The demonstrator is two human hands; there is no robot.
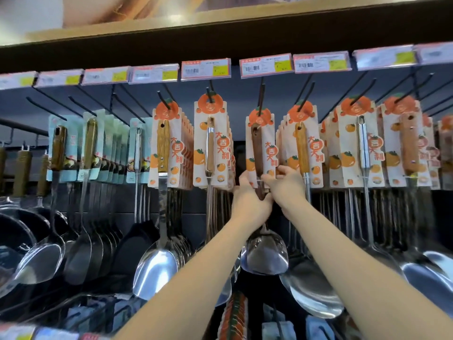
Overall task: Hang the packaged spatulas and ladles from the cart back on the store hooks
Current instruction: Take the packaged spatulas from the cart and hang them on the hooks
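Observation:
A packaged ladle (pixel 261 153) with a dark brown wooden handle and an orange-printed white card hangs on a black store hook (pixel 261 96) at the centre. Its steel bowl (pixel 266 256) shows below my wrists. My left hand (pixel 247 197) grips the lower end of the handle from the left. My right hand (pixel 285 185) pinches the card's lower edge from the right. The two hands touch around the handle.
Rows of carded spatulas and ladles fill neighbouring hooks: wooden-handled ones (pixel 163 143), steel-handled ones (pixel 365 143), and teal-carded ladles (pixel 88 148) on the left. Price tags (pixel 266 65) line the shelf edge above. Dark pans (pixel 27 224) sit at far left. More packages lie on the shelf below.

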